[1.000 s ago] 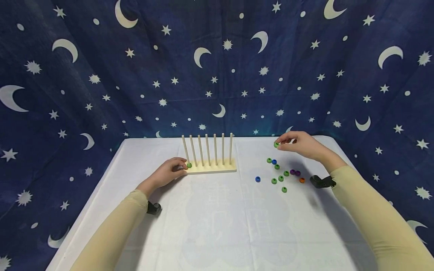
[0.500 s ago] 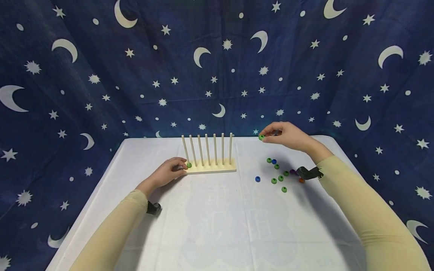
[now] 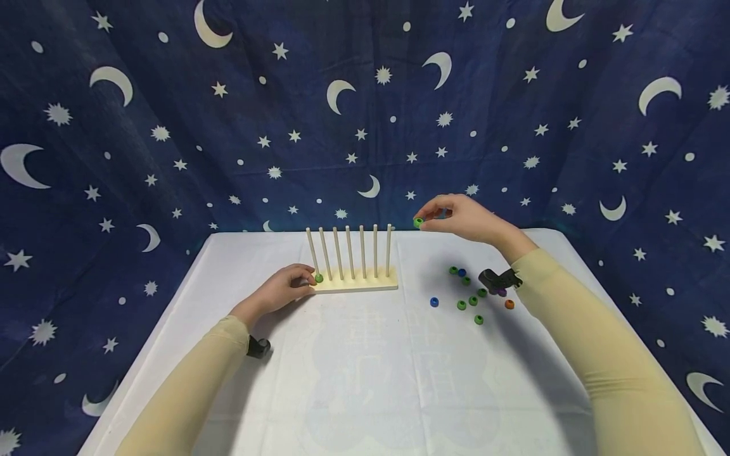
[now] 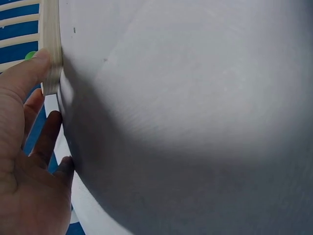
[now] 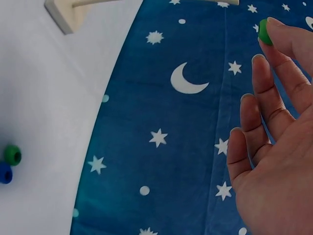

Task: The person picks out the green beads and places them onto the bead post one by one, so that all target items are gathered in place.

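Observation:
A wooden peg rack point(image 3: 359, 282) with a row of upright pegs stands on the white table. One green bead point(image 3: 319, 278) sits at the bottom of its leftmost peg. My left hand point(image 3: 279, 289) grips the left end of the rack's base, thumb on the front edge in the left wrist view. High over the table, to the right of the rack, my right hand point(image 3: 464, 217) pinches a green bead point(image 5: 264, 32) between thumb and index finger. The other fingers of that hand are loosely bent and hold nothing.
Loose beads lie on the table at the right: several green ones point(image 3: 473, 301), a blue bead point(image 3: 435, 302) off to their left, another blue bead point(image 3: 462, 273), purple partly behind the wrist camera point(image 3: 499, 279), and an orange bead point(image 3: 509, 304). A dark blue star-and-moon curtain point(image 3: 365, 126) hangs behind.
My right hand has moved left and upward with the green bead, away from the loose beads and closer to the rack. The left hand and the rack have stayed put.

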The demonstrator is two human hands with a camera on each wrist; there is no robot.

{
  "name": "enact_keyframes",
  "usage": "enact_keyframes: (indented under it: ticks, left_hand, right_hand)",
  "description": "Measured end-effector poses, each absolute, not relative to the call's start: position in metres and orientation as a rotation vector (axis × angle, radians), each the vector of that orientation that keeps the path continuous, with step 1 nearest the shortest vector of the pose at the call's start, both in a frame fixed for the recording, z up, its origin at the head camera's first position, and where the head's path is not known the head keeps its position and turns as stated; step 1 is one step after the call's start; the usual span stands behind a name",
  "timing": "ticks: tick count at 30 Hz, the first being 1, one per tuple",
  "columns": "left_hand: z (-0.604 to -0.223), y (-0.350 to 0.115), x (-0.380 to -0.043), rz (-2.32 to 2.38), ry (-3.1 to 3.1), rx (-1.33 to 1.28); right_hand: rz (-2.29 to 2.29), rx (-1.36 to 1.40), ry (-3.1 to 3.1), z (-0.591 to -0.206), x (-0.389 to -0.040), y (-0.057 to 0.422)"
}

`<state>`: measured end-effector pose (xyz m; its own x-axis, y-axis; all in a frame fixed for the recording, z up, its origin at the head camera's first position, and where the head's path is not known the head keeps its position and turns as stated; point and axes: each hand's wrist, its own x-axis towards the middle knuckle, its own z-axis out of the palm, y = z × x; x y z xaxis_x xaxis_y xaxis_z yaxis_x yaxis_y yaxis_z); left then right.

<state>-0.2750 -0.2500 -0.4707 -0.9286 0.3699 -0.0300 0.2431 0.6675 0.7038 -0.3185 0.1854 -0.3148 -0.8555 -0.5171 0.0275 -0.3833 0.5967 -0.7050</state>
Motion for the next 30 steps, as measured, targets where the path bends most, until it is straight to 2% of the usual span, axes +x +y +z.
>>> enact_keyframes:
  ticks: [30]
  left_hand:
    - [-0.468, -0.249, -0.272, 1.084, 2.753, 0.523]
  right_hand:
    - [-1.112, -0.962, 2.506, -0.299, -0.340, 0.105]
